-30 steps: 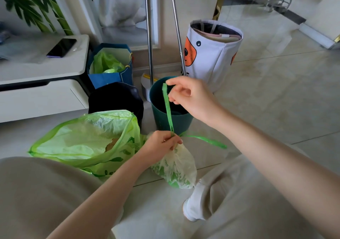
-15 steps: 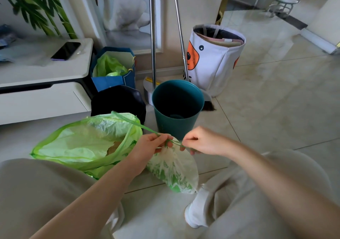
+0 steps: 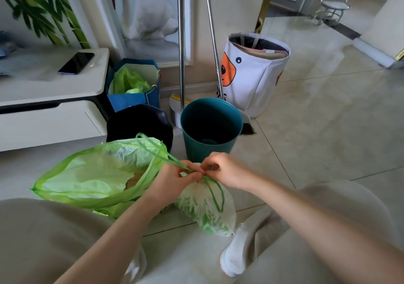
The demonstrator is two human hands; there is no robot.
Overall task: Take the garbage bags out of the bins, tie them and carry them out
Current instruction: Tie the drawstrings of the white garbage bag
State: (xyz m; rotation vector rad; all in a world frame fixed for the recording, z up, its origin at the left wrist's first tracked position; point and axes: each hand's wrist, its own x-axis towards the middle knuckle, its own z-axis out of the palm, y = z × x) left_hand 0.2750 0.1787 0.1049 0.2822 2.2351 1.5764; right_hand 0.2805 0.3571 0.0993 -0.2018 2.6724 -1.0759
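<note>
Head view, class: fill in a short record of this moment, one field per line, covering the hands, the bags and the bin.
left hand: pinching the green drawstring at the small bag's neck
right hand: pinching the same drawstring, close beside the left
small bag: gathered shut, lying on the floor tiles
large green bag: open, on the floor, some rubbish inside
teal bin: upright, no liner
blue paper bag: against the wall, green plastic inside

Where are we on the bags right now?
Done: teal bin is empty. In hand: left hand and right hand are knotting the drawstring on the small bag. Left: the large green bag lies open, untied; nothing carried out.
</note>
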